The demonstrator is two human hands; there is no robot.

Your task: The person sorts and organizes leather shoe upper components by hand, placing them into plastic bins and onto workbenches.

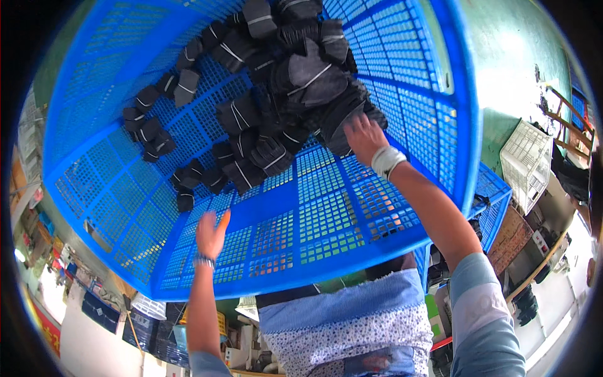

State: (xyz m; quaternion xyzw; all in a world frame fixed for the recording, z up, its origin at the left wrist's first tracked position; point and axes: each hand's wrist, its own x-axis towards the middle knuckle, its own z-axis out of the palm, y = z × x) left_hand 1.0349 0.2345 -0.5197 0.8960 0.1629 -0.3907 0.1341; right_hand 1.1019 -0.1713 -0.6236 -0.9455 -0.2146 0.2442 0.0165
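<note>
A large blue plastic basket (267, 210) with perforated walls tilts in front of me. Inside lie many bundles of black and dark grey flat pieces, apparently fabric, tied with pale bands; one bundle (239, 113) sits near the middle and a larger grey bundle (311, 75) tops the pile. My right hand (365, 139), a white band at its wrist, reaches in with fingers spread against a dark bundle (339, 122) at the pile's right. My left hand (211, 235) is open over the near wall, holding nothing, with orange on its thumb.
To the right stand a smaller blue crate (493, 201) and a white crate (526, 164) by a green wall (496, 81). Dark stacked items (141, 330) lie at the lower left. My patterned apron (352, 320) is close to the basket's near rim.
</note>
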